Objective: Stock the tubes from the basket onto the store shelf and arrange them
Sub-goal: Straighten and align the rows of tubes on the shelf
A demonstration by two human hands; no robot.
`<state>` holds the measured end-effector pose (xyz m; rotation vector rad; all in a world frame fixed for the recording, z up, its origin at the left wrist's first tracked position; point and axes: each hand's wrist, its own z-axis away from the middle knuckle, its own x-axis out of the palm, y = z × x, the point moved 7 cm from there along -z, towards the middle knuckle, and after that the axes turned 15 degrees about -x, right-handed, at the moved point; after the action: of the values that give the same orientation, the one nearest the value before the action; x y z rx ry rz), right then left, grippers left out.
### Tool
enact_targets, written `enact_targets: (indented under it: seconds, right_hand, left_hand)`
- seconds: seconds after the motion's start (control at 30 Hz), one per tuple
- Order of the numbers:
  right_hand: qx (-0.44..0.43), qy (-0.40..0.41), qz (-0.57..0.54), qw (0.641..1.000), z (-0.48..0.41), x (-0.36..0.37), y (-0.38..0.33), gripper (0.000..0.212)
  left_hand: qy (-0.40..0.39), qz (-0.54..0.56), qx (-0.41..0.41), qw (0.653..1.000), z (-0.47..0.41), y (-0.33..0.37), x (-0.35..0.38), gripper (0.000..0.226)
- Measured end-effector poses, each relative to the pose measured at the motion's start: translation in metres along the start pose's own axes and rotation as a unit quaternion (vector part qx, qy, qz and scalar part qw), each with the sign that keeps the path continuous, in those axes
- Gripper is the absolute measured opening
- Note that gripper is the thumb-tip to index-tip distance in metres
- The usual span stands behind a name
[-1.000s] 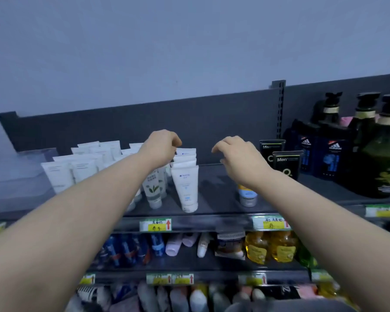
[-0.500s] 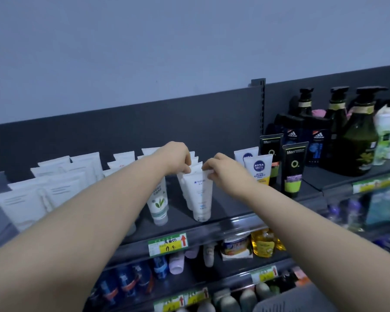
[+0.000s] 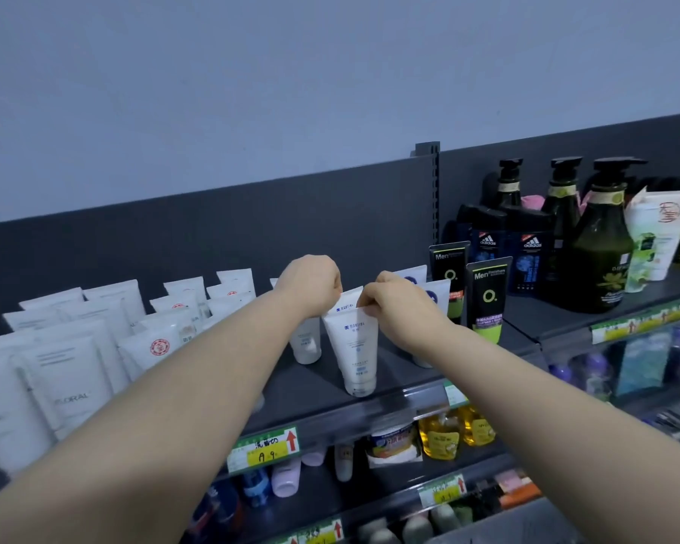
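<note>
A white tube with blue print [image 3: 354, 347] stands cap-down near the front of the dark top shelf [image 3: 315, 390], heading a short row of like tubes. My left hand [image 3: 311, 286] and my right hand [image 3: 399, 304] both pinch the crimped top end of the row's tubes. Which tube each hand holds is partly hidden by the fingers. More white tubes [image 3: 75, 371] stand in rows to the left. The basket's grey rim [image 3: 527, 524] shows at the bottom right.
Two black-and-green men's tubes [image 3: 487, 300] stand just right of my right hand, with dark pump bottles [image 3: 601, 245] and blue boxes [image 3: 527, 253] behind. Lower shelves hold yellow bottles [image 3: 440, 433] and small tubes. Price tags [image 3: 264, 449] line the shelf edges.
Both hands came together from apart and closed on the tops of the blue-print tubes. The camera has shifted left and lower, so the shelf now looks tilted.
</note>
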<state>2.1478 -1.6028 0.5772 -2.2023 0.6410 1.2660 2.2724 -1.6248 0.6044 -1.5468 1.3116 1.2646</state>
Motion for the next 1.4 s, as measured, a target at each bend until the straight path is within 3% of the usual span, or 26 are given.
enact_targets:
  seconds: [0.23, 0.4, 0.5, 0.63, 0.77, 0.93, 1.17, 1.4]
  right_hand:
    - [-0.002, 0.029, -0.006, 1.0, -0.001, 0.001, 0.007, 0.024]
    - [-0.003, 0.007, -0.014, 1.0, -0.002, 0.001, 0.016, 0.023]
    - [-0.012, -0.007, -0.023, 1.0, -0.001, 0.002, 0.019, 0.022]
    - [-0.034, 0.034, -0.016, 0.999, -0.006, -0.011, 0.011, 0.023]
    - [-0.068, 0.047, 0.022, 0.996, -0.028, -0.026, -0.012, 0.024]
    - [-0.069, -0.014, 0.061, 0.996, -0.077, -0.008, -0.033, 0.03]
    - [-0.027, -0.124, 0.071, 0.989, -0.113, 0.031, -0.039, 0.031]
    - [-0.01, -0.115, 0.107, 0.988, -0.12, 0.03, -0.025, 0.033]
  left_hand:
    - [-0.001, 0.033, -0.023, 0.999, -0.001, -0.003, -0.002, 0.022]
    - [-0.044, 0.114, -0.049, 0.991, 0.0, -0.011, -0.002, 0.014]
    - [-0.018, 0.134, -0.077, 0.988, -0.006, -0.027, -0.018, 0.015]
    - [0.018, 0.091, -0.098, 0.991, -0.023, -0.047, -0.034, 0.018]
    - [-0.025, -0.004, -0.064, 0.998, -0.046, -0.054, -0.026, 0.018]
    - [-0.066, -0.073, -0.004, 0.995, -0.069, -0.057, -0.018, 0.027]
    - [-0.114, -0.111, 0.045, 0.986, -0.092, -0.068, 0.0, 0.02]
    - [-0.105, -0.103, 0.066, 0.987, -0.099, -0.063, 0.009, 0.012]
